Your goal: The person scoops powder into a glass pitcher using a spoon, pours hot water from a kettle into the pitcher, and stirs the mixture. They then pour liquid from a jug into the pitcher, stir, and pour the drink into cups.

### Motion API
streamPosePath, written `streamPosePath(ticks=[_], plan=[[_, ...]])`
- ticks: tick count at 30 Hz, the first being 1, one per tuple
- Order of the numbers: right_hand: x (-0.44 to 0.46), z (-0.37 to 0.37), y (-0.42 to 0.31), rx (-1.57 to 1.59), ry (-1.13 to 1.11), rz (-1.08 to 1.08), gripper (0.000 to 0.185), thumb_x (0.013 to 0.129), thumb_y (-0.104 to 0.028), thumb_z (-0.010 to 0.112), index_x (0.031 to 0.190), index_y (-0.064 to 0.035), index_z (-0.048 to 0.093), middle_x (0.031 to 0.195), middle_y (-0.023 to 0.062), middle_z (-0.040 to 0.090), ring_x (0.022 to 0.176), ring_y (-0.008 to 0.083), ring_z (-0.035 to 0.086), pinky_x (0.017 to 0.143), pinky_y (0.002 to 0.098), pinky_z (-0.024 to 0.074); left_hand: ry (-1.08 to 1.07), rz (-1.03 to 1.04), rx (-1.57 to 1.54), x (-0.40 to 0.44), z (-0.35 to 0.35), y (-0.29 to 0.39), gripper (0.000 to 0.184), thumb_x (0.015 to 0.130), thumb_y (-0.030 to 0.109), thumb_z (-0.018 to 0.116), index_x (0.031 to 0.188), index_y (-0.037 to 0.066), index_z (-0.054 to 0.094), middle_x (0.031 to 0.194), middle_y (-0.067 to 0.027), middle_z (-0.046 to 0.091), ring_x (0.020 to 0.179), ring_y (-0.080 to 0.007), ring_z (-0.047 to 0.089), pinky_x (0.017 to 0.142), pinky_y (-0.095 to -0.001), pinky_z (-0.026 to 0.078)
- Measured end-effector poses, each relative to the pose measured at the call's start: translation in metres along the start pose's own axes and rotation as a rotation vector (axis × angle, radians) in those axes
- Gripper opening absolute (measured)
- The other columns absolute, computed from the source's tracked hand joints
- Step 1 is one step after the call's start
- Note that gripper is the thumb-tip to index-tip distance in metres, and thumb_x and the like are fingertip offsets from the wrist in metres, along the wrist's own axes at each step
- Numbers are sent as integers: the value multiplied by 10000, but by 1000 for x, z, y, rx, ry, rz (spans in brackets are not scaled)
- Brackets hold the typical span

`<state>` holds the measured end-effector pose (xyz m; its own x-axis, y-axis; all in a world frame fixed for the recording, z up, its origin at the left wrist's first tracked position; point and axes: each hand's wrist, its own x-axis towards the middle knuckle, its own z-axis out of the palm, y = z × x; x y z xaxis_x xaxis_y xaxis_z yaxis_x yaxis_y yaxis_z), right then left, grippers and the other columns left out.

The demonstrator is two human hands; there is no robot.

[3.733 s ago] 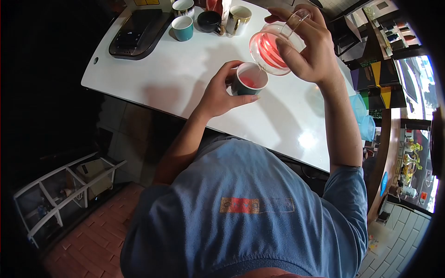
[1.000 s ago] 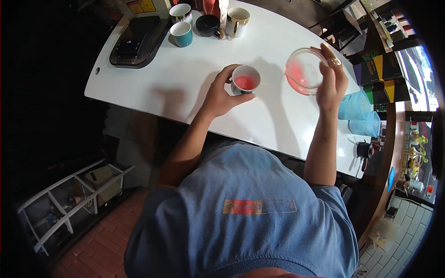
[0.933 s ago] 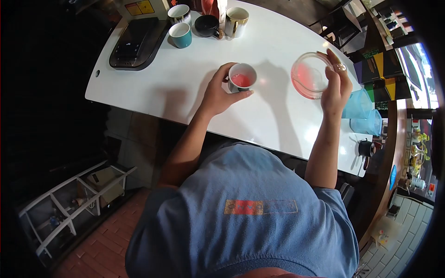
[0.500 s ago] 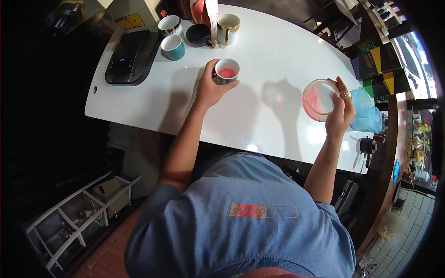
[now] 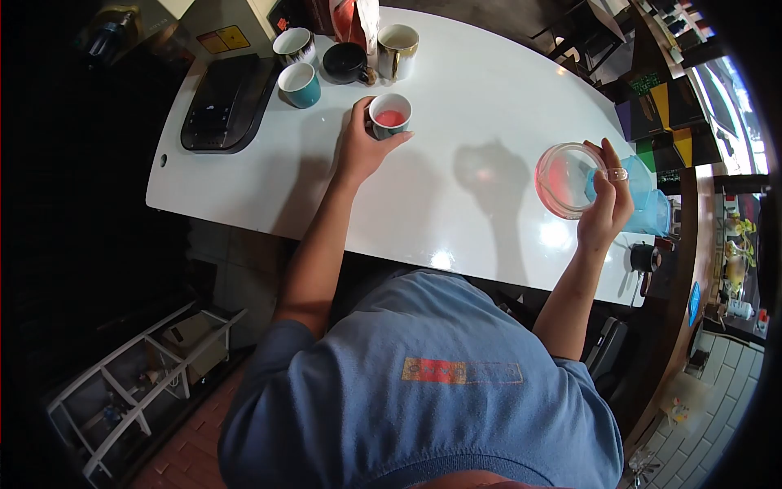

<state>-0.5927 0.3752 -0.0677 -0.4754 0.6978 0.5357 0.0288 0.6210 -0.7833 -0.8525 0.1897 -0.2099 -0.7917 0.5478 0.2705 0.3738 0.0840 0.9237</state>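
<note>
My left hand (image 5: 364,148) is wrapped around a mug (image 5: 391,116) that is white inside and has pinkish-red liquid in it. Its thumb lies along the near side. On the right, my right hand (image 5: 607,191) grips the clear handle of a glass jug (image 5: 570,181), with the fingers closed. A little pink liquid shows in the jug, which is held over the table and throws a shadow to its left. Behind the left hand stand a teal cup (image 5: 300,86), a black cup (image 5: 346,63), a patterned cup (image 5: 295,46) and a white-and-gold mug (image 5: 397,53).
The white table (image 5: 456,90) has a curved far edge. A black scale-like device (image 5: 221,106) sits at its left end. Light-blue clear containers (image 5: 649,208) stand behind the right hand, near a small black pot-like item (image 5: 645,257). A red-and-white bag (image 5: 355,20) is at the back.
The left hand and its mug have shifted slightly left and away from me. My right hand has moved a little right and nearer me with the jug.
</note>
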Motion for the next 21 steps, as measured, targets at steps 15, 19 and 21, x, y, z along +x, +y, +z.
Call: streamPosePath(ticks=[15, 19, 21], plan=[[-6, -4, 4, -33, -29, 10, 440, 823, -90, 444, 1194, 127, 541, 1121, 230, 632, 1074, 247, 577, 955, 348, 402, 676, -76, 297, 45, -63, -54, 851, 668, 384, 818, 1246, -39, 359, 1147, -225, 484, 1052, -328, 496, 931, -412, 415], [-11, -9, -1, -28, -23, 7, 480, 829, -104, 427, 1234, 139, 515, 1131, 242, 624, 1100, 268, 578, 1014, 374, 378, 600, -161, 385, 59, -66, -53, 934, 613, 388, 853, 1273, -59, 367, 1241, -238, 500, 1157, -342, 510, 971, -413, 410], [-12, -13, 0, -33, -18, -2, 474, 828, -97, 428, 1227, 143, 518, 1135, 243, 622, 1102, 268, 576, 1016, 374, 377, 601, -214, 385, 63, -64, -50, 919, 608, 389, 853, 1266, -50, 386, 1262, -239, 502, 1174, -351, 510, 978, -407, 408]])
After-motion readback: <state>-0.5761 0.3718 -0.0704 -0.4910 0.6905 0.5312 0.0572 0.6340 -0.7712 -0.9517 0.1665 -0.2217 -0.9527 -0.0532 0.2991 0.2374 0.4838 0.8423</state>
